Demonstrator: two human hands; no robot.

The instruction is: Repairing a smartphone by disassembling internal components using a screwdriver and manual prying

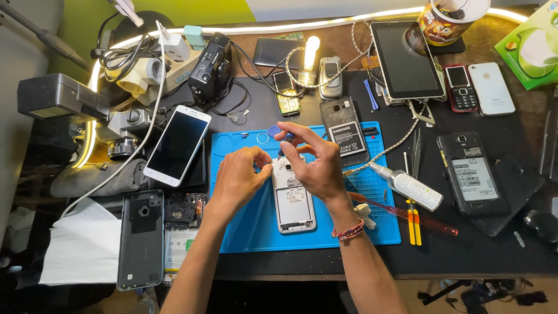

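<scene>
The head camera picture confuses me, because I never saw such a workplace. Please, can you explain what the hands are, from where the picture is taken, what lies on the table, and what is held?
There is no machine here. A person works with two bare hands, and the camera sits on that person's head, looking down.

On the dark table lies a blue work mat. On the mat lies a white phone with its back cover off. The left hand steadies the phone's top edge. The right hand holds a small blue tool above it.

Around the mat lie other phones, a tablet, a small clear bottle, a lit lamp, cables and a white cloth.
</scene>
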